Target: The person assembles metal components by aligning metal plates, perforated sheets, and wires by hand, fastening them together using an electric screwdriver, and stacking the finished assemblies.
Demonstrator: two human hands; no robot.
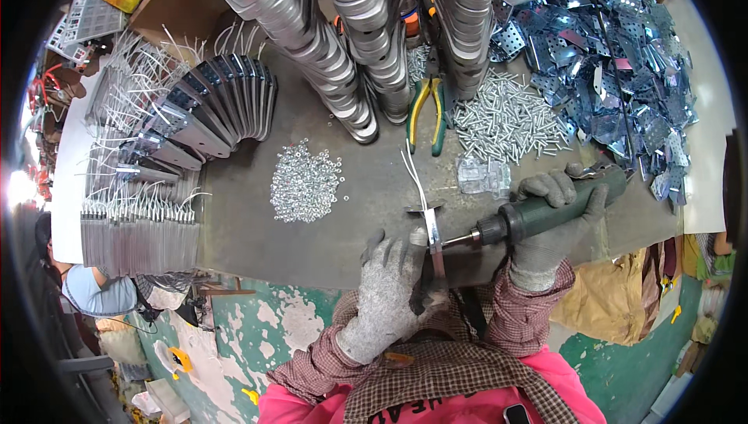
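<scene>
My left hand (386,288), in a grey work glove, grips a metal bracket (439,264) near the table's front edge. A slim strip with white wires (421,190) rises from it, the wires pointing away from me. My right hand (541,251), gloved too, is wrapped round a dark green electric screwdriver (538,214) lying level. Its bit (465,238) points left and reaches the bracket; the exact contact point is too small to make out. Left of my left hand lies a heap of small nuts (305,182).
Tall stacks of bent metal plates (366,19) stand at the back. Pliers (427,116), a screw pile (510,116) and a clear plastic piece (483,176) lie before them. Blue-silver perforated plates (600,66) heap up right; wired strips (140,229) and brackets (206,112) are lined up left.
</scene>
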